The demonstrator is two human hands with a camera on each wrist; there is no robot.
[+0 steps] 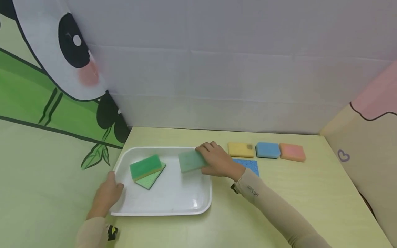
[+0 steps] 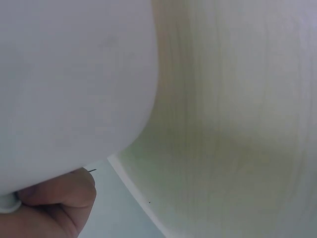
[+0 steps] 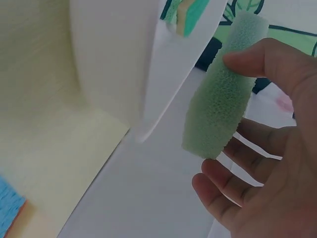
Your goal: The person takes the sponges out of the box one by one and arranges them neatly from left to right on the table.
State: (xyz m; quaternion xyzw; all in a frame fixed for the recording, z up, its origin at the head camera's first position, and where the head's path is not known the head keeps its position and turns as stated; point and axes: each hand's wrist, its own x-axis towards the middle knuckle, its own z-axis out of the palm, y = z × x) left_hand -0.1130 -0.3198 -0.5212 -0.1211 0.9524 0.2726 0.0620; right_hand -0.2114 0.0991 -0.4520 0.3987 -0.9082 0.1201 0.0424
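A pale green sponge [image 1: 190, 161] is pinched between the thumb and fingers of my right hand [image 1: 218, 162], over the right part of the white tray [image 1: 173, 210]. In the right wrist view this sponge [image 3: 220, 94] looks porous and bends a little under the thumb. My left hand [image 1: 108, 193] grips the tray's left rim; its thumb and curled fingers show at the tray edge [image 2: 64, 198] in the left wrist view. Inside the tray, a dark green sponge [image 1: 145, 167] lies across a lighter green sponge [image 1: 151, 179].
Right of the tray, a yellow sponge [image 1: 240, 150], a blue sponge [image 1: 267, 150] and an orange-pink sponge [image 1: 292, 152] sit in a row. A flat blue sponge [image 1: 248, 165] lies partly behind the right arm. Printed cloth walls [image 1: 217, 86] border the table [image 1: 310, 193].
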